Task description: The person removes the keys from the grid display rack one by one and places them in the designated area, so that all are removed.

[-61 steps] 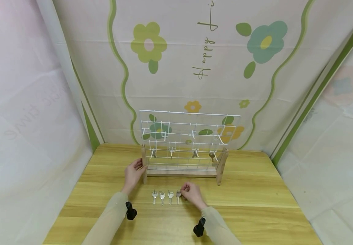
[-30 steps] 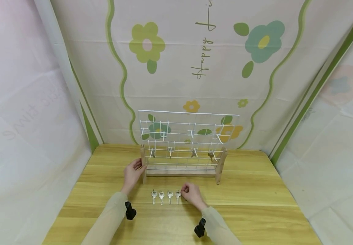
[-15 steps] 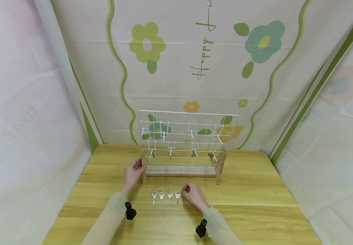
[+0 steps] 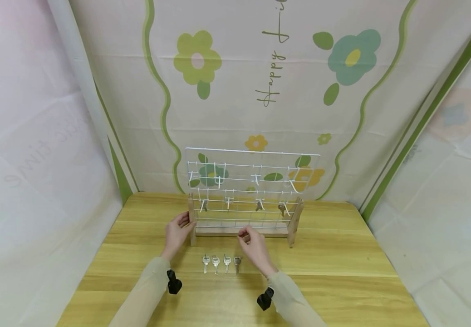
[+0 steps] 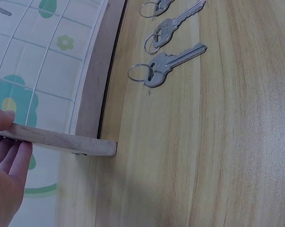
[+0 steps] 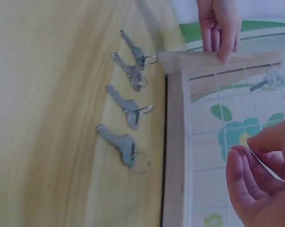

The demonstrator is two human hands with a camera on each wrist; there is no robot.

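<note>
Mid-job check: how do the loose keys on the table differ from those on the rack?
The table keys lie flat, while the rack keys hang. The table keys' blades point away from the rack; the rack keys' blades, where visible, point down. Both sets look metallic.

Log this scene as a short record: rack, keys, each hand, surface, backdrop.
Rack: white wire grid on a wooden stand, upright
Upper hooks: no keys visible on them
Lower hooks: hung keys visible; exact count hard to tell
Loose keys: four, each with a ring, in a row in front of the stand
Left hand: grips the stand's left upright
Right hand: fingers curled, near the stand's base; no key visible in it
Surface: wood-grain table
Backdrop: flower-patterned cloth
</note>
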